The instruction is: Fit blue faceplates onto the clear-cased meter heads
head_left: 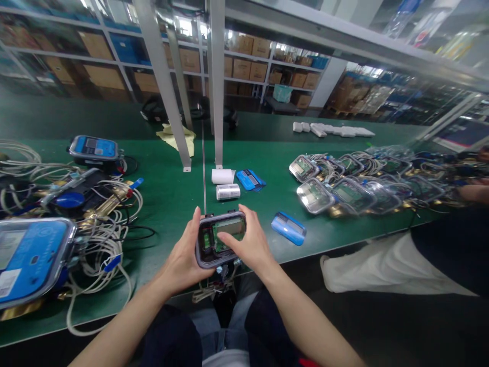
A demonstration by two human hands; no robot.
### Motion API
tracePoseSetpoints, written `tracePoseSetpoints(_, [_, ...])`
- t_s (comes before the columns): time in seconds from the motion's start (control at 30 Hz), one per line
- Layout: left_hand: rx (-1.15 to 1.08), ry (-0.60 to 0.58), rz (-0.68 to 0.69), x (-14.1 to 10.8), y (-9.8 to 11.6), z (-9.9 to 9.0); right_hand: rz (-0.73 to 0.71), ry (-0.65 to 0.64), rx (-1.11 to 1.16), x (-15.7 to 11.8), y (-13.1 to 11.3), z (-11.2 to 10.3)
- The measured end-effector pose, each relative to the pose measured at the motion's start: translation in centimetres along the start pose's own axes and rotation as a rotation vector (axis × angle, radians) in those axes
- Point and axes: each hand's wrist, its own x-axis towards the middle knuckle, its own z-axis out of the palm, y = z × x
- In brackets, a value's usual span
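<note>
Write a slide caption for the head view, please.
Left hand and right hand hold an electronic unit with a visible circuit board at the edge of a green workbench.

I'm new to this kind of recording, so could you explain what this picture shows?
There's no machine here: one camera worn on a person's head looks forward and down at their bare hands. The left hand and right hand hold opposite sides of a meter housing, its circuit board showing. On the green workbench beyond lie a white roll, a printed roll and blue faceplates. Another blue faceplate lies to the right. Meters with coiled cables crowd the left; clear-covered meters line the right, near another person.
</note>
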Motion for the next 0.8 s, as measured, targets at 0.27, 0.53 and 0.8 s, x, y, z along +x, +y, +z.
tracePoseSetpoints(0.27, [0.011,0.009,-0.023,0.5,0.0,-0.3,-0.035,0.016,-0.036,1.4,-0.3,0.1])
tracePoseSetpoints(0.53, [-0.004,0.001,-0.047,0.6,0.2,-0.5,0.086,-0.097,-0.047,1.9,-1.4,0.3])
tracePoseSetpoints(0.8, [-0.024,-0.022,-0.059,0.5,0.7,-0.8,0.027,-0.35,0.184,3.5,-0.5,-1.7])
